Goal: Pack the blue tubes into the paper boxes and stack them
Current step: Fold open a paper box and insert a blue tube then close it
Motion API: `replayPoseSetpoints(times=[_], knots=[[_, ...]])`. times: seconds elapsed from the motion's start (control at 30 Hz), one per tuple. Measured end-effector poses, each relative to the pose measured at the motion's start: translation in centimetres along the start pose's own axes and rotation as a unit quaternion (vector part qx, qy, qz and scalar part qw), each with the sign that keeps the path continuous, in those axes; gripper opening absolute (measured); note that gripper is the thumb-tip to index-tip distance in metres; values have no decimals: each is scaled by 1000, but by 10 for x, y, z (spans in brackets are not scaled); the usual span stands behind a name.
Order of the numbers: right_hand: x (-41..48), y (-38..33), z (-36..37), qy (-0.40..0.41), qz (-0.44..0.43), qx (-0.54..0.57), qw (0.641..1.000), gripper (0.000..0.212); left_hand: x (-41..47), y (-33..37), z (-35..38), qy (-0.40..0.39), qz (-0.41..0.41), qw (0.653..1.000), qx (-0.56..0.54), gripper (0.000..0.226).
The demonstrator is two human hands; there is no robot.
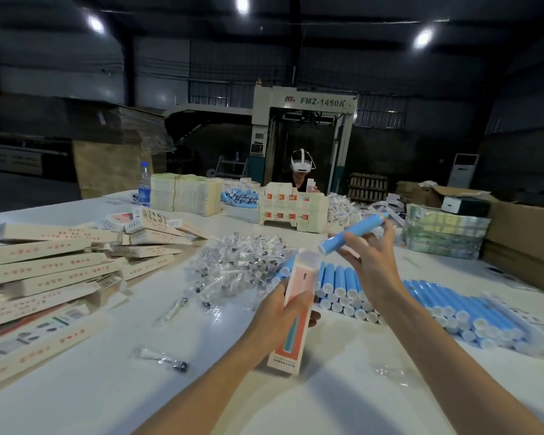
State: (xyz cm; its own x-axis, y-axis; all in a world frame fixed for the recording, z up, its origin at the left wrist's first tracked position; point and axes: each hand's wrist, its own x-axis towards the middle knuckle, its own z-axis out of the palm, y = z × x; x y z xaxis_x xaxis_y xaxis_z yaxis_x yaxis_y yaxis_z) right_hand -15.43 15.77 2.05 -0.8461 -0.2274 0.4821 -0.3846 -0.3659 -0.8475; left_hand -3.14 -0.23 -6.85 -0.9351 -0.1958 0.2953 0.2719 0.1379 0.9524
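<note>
Table [327, 397]: smooth white surface, glossy under the lamps. Box [296, 309]: matt printed paperboard. Tube [352, 235]: smooth blue body, slight sheen. Sachets [236, 262]: clear crinkled plastic film, glossy. Carton [525, 233]: brown matt cardboard.

Machine [322, 102] beyond the surface's far edge: header panel reads "FMZ-1450A" in dark capitals. A small red logo sits just left of it, letters not resolved.
Paper boxes [38, 265] piled along the left edge: rows of red characters and some barcodes, too blurred to read.
Bottle [144, 186] towards the far-left corner: blue label, print illegible.
</note>
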Motion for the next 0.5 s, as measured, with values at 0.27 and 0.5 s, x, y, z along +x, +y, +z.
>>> replayPoseSetpoints(times=[0.27,0.5], knots=[[-13,-24,6,-69,-25,-124,990,103,-5,3,13,-41,8,999,26,37],[-8,-24,3,-176,22,-285,942,75,-8,2,14,-30,18,999,14,36]])
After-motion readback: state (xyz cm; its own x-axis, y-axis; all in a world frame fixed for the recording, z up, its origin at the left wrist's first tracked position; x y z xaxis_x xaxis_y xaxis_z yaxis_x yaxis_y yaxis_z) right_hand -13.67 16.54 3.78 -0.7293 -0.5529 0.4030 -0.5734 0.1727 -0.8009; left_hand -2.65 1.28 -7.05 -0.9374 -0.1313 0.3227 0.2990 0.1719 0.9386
